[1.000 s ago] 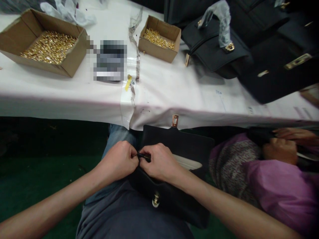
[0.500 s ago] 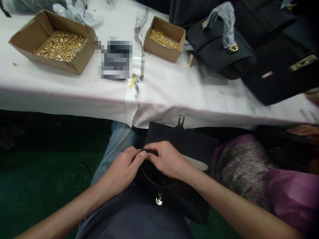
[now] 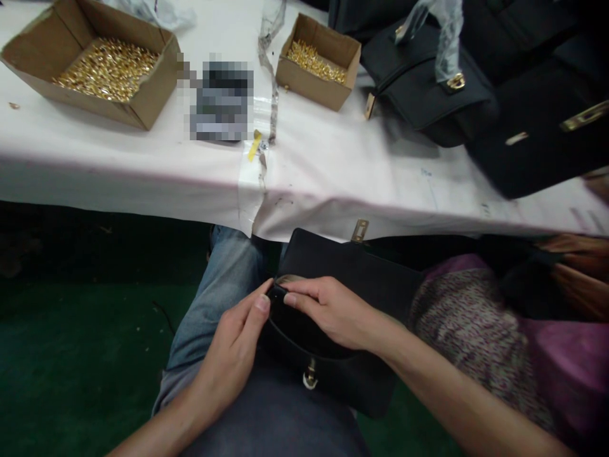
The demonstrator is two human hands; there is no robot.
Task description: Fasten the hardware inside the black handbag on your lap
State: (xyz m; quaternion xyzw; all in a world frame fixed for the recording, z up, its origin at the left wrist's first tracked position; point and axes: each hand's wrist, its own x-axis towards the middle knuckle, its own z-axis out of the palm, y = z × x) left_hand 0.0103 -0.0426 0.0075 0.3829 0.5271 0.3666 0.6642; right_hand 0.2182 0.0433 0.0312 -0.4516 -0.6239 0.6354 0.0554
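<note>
A black handbag (image 3: 333,374) lies across my lap with its flap folded back toward the table and its mouth open. A gold clasp (image 3: 310,376) sits on its front, and a gold plate (image 3: 360,231) is fixed to the flap's edge. My left hand (image 3: 242,330) pinches the left end of the bag's opening between thumb and fingers. My right hand (image 3: 333,308) grips the same rim just beside it, thumb on the inner side. Whether a small part lies between the fingertips is hidden.
On the white-covered table (image 3: 323,165) stand a large cardboard box (image 3: 162,95) and a smaller one (image 3: 316,90), both holding gold metal pieces. More black handbags (image 3: 428,82) are at the right. A person in patterned and purple clothing (image 3: 476,330) sits close on my right.
My left thumb has drawn back slightly from the right hand's fingertips, and the rim's corner shows more between them. The bag has turned a little, its flap shifting right. The camera view has shifted slightly.
</note>
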